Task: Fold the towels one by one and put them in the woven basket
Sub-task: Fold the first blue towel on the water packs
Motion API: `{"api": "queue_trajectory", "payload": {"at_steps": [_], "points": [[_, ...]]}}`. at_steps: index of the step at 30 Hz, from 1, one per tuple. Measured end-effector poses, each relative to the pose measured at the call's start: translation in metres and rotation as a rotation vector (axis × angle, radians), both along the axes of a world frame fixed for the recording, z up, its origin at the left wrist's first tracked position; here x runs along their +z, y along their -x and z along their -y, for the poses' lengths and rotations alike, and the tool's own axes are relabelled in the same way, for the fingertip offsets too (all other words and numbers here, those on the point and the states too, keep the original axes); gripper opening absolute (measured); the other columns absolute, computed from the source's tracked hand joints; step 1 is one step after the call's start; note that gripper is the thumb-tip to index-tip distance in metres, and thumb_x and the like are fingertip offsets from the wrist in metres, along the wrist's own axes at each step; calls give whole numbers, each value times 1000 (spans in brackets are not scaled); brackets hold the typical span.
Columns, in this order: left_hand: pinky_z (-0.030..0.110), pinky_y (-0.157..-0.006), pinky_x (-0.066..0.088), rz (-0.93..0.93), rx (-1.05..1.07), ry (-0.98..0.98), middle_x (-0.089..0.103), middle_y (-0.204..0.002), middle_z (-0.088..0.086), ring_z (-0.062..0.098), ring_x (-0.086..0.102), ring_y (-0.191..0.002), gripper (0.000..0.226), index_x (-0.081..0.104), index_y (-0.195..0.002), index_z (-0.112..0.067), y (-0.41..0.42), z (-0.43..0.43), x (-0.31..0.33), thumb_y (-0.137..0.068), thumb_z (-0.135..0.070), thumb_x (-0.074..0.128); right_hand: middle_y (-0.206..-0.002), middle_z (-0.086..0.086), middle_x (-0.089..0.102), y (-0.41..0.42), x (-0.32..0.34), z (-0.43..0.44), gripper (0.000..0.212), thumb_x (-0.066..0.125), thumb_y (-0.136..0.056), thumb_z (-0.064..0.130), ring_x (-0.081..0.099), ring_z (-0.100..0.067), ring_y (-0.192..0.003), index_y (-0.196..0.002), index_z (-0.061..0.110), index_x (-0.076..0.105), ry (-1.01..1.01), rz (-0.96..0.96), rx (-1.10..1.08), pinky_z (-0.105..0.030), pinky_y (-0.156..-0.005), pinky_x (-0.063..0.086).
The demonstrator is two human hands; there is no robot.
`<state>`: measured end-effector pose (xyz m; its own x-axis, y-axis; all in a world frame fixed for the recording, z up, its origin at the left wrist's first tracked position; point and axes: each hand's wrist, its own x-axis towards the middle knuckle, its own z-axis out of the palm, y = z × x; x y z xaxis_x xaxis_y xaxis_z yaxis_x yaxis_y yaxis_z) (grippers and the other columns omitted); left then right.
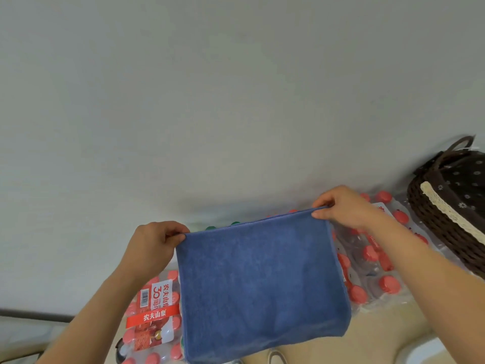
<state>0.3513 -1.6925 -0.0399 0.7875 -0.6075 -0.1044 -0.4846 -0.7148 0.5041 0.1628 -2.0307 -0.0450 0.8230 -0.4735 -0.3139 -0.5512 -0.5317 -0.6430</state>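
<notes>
Blue rectangular terry towel (259, 285): held up in the air in front of the camera and hung from its two upper corners, so that it is spread flat and its edges can be matched. A second layer is hinted at along the right edge, so one fold is judged to be made already.
Left hand (157, 245): the upper left corner is pinched between thumb and curled fingers, with the grip clamped on the towel.
Right hand (341, 208): the upper right corner is pinched in the same way, the grip again clamped on the towel. This corner is held higher, so the top edge slants.
Dark brown woven basket (435, 222): set at the far right, well apart from the towel. It is lined with dark flower-printed cloth, and a cream lace strip is turned over the rim. Only the lining is seen in the part that shows; the rest is cut off by the frame edge.
Shrink-wrapped packs of clear bottles with red caps (372, 261): laid below and behind the towel on both sides, partly hidden by it.
Step in hand: a further fold is judged to be needed before the towel is carried right to the basket.
Risk: a corner could be let slip, and the layers would be thrown out of line.
</notes>
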Motion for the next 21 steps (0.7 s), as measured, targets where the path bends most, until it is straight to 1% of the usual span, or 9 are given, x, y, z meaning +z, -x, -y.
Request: {"api": "queue_trajectory", "payload": {"at_steps": [3, 5, 7, 8, 10, 12, 15, 18, 21], "points": [[4, -66, 34, 60, -13, 92, 64, -75, -19, 9, 58, -75, 26, 70, -82, -28, 8, 4, 34, -89, -5, 60, -71, -1, 71, 10, 50, 8, 15, 79, -74, 8, 59, -10, -64, -68, 20, 72, 36, 106, -76, -29, -69, 48], [6, -67, 37, 129, -22, 162, 60, -71, -26, 11, 59, -74, 29, 67, -78, -34, 13, 11, 57, -87, -6, 62, -71, -6, 67, 19, 83, 8, 9, 77, -76, 6, 58, -12, -62, -73, 12, 71, -7, 218, -167, -24, -60, 50], [7, -67, 37, 197, 2, 255, 62, -71, -22, 13, 60, -76, 24, 72, -81, -30, 18, 21, 80, -86, -7, 64, -70, -7, 62, 28, 111, 6, 8, 73, -78, -1, 59, -12, -62, -76, 5, 68, -137, 383, -278, -19, -55, 53], [7, -67, 36, 226, 21, 306, 64, -74, -18, 12, 60, -77, 21, 74, -85, -27, 21, 26, 91, -86, -8, 65, -69, -5, 62, 33, 124, 5, 10, 72, -78, -4, 60, -11, -62, -76, 5, 67, -165, 477, -328, -19, -57, 55], [13, -67, 38, 289, 38, 411, 69, -81, -13, 10, 58, -76, 18, 75, -90, -23, 29, 36, 114, -86, -9, 65, -64, 1, 66, 44, 146, 4, 16, 73, -76, -5, 62, -9, -61, -74, 10, 66, -98, 642, -399, -18, -63, 55], [24, -69, 40, 369, 23, 506, 72, -84, -8, 14, 57, -70, 18, 75, -92, -22, 40, 43, 136, -86, -9, 64, -68, 2, 67, 58, 166, 2, 19, 75, -75, -1, 61, -8, -65, -73, 15, 67, 54, 748, -446, -19, -68, 52], [27, -66, 41, 554, -70, 631, 73, -81, -5, 18, 59, -62, 16, 75, -91, -19, 59, 47, 154, -86, -8, 64, -69, 7, 67, 90, 191, -2, 22, 76, -75, 3, 60, -9, -69, -71, 22, 67, 178, 887, -498, -19, -69, 50], [21, -58, 43, 619, -194, 655, 69, -78, -10, 10, 55, -68, 18, 73, -89, -17, 81, 40, 144, -81, -10, 58, -73, 7, 69, 129, 189, -12, 20, 76, -76, 4, 63, -8, -69, -73, 22, 68, 222, 870, -472, -17, -70, 53], [2, -63, 39, 476, -302, 561, 65, -82, -19, 4, 55, -77, 19, 73, -89, -20, 109, 36, 101, -77, -13, 59, -78, -5, 71, 168, 139, -14, 15, 75, -77, 2, 65, -14, -71, -77, 15, 68, 248, 636, -446, -27, -74, 54]]}}
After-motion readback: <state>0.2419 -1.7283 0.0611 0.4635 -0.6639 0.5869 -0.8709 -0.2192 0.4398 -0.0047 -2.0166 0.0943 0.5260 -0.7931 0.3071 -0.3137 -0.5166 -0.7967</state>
